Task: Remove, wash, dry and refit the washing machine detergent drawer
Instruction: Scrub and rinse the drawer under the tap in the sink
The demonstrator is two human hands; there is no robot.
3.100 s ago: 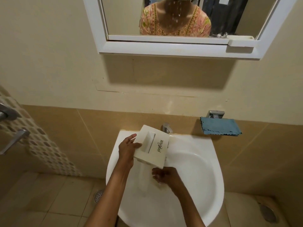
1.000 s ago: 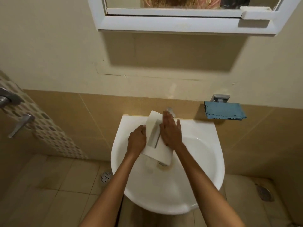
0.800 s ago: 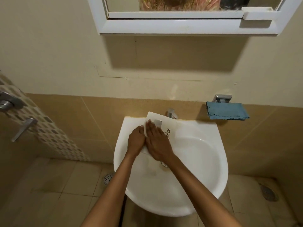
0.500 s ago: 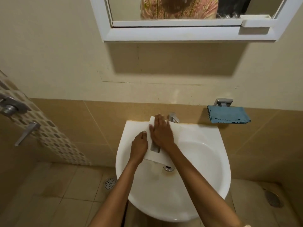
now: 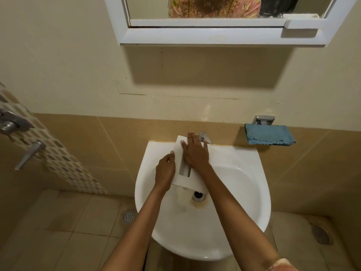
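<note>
1. White plastic marks the detergent drawer (image 5: 192, 182). It is held tilted over the sink (image 5: 254, 173), at the back left of the basin.
2. Its upper corner reaches past the sink's back edge, just left of the tap (image 5: 204, 136). Its lower end dips into the basin just beside the drain hole (image 5: 198, 195).
3. The left grip (image 5: 165, 169), a bare hand, grasps the drawer's left edge with its fingers curled round it.
4. The right grip (image 5: 195, 153), also bare, lies flat on the drawer's front face. Its fingers are straight and spread, so it is released, resting on the drawer rather than grasping it.
5. The right fingertips point toward the sink's back edge and end near the tap. Whether they touch it cannot be told.
6. A grey recessed handle slot (image 5: 184, 169) shows on the drawer's face between the two hands.
7. A blue cloth (image 5: 269, 134) hangs from a metal holder (image 5: 263, 119) on the wall beyond the sink's back right corner, well apart from both hands.
8. A mirror (image 5: 214, 8) in a white frame (image 5: 214, 36) hangs on the wall above the sink and reflects a pink patterned garment.
9. A round floor drain (image 5: 129, 216) sits in the beige tiles off the sink's left edge.
10. A metal lever handle (image 5: 29, 153) is fixed to the patterned wall at far left.
</note>
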